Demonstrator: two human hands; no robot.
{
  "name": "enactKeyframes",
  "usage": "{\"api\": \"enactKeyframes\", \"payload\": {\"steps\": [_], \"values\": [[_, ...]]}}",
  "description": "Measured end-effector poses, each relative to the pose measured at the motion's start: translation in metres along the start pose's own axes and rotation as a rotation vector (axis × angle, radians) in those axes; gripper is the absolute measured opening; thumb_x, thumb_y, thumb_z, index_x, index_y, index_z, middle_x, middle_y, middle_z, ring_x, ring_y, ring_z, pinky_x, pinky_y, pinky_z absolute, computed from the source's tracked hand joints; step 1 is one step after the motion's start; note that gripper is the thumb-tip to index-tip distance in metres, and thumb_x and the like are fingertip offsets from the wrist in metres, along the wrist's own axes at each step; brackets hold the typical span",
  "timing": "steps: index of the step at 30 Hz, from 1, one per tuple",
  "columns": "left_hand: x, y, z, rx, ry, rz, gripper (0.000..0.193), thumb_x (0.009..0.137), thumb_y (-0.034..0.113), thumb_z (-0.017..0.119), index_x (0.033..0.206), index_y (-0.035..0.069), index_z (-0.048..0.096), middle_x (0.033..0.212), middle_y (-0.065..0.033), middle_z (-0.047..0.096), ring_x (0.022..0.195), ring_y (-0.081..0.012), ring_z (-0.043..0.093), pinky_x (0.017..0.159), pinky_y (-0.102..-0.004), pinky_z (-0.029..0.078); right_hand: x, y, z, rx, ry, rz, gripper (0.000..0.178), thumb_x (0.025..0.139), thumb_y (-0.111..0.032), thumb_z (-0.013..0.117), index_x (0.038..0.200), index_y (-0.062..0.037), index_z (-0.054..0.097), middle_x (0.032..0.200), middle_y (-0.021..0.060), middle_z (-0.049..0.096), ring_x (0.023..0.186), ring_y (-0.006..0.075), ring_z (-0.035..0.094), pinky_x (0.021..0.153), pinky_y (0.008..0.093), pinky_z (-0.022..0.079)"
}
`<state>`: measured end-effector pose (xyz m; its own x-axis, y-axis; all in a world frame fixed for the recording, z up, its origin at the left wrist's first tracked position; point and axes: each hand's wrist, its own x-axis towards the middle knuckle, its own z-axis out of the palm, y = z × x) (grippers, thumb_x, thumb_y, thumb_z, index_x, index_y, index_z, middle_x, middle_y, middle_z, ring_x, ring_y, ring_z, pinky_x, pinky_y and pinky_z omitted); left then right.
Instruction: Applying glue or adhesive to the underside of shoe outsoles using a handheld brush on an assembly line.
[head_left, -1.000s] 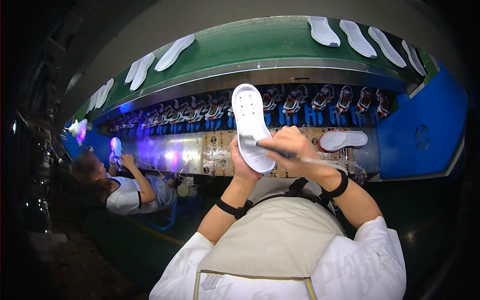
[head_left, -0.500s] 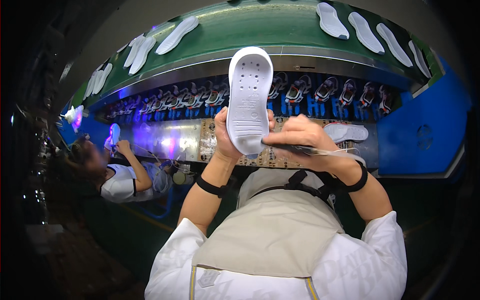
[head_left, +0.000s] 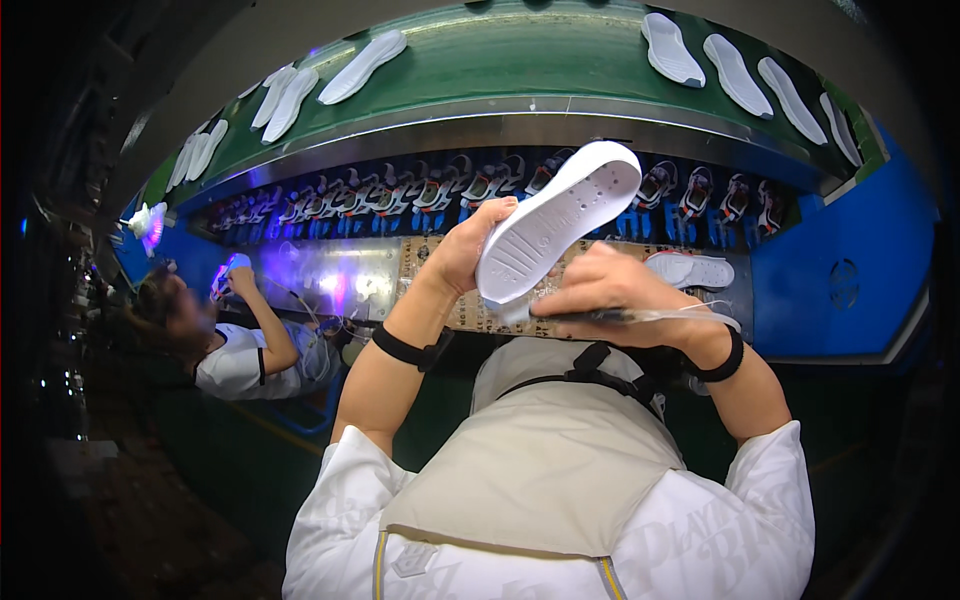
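My left hand grips a white shoe sole by its left side. The sole slants, one end up to the right and the other low near the middle, with its grooved and holed inner face showing. My right hand is closed round a black-handled brush with a clear thin tube trailing from it. The pale, blurred brush tip is at the sole's low end; whether it touches cannot be told. Another pair of white soles lies on the bench to the right of my right hand.
A green conveyor belt carrying several white soles runs across the far side. Below it, several shoe uppers stand in a row on blue supports. A patterned sheet covers part of the metal bench. A co-worker works at the left.
My left hand has tilted the sole, its upper end swinging right and down. The brush has shifted from the sole's lower right edge to its bottom end. The co-worker's hands moved slightly.
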<state>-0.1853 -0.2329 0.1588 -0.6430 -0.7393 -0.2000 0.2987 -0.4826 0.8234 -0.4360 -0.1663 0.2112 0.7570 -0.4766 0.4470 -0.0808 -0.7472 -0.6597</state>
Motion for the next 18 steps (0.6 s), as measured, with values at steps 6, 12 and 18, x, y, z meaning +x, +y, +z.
{"api": "enactKeyframes", "payload": {"steps": [6,12,18], "values": [[0.008,-0.007,-0.007,0.010,0.085,-0.122,0.055,0.107,0.046,0.043,0.133,0.001,0.061,0.115,-0.0182,0.074,0.095,-0.0291,0.077,0.083,-0.0433,0.064,-0.009,0.005,-0.001,-0.211,-0.156,0.020,0.035,0.084,-0.012,0.081,0.118,-0.0140,0.076,0.093,0.0024,0.068,0.088,0.0235,0.062,0.081,0.0387,0.041],[0.014,-0.024,0.000,-0.245,-0.089,-0.169,0.066,0.108,0.049,0.033,0.148,-0.001,0.052,0.124,-0.0253,0.070,0.102,-0.0396,0.075,0.084,-0.0508,0.064,-0.040,0.004,-0.009,-0.124,-0.025,0.172,0.030,0.085,-0.016,0.083,0.114,-0.0131,0.077,0.087,0.0020,0.065,0.088,0.0217,0.061,0.080,0.0365,0.042],[0.092,0.052,0.046,-0.004,-0.326,0.223,0.077,0.109,0.053,0.012,0.141,-0.005,0.052,0.103,-0.0319,0.069,0.082,-0.0364,0.073,0.069,-0.0455,0.061,-0.066,-0.008,-0.003,0.007,0.504,0.235,0.032,0.084,-0.013,0.083,0.114,-0.0042,0.077,0.078,0.0060,0.066,0.071,0.0216,0.057,0.075,0.0338,0.042]]}}
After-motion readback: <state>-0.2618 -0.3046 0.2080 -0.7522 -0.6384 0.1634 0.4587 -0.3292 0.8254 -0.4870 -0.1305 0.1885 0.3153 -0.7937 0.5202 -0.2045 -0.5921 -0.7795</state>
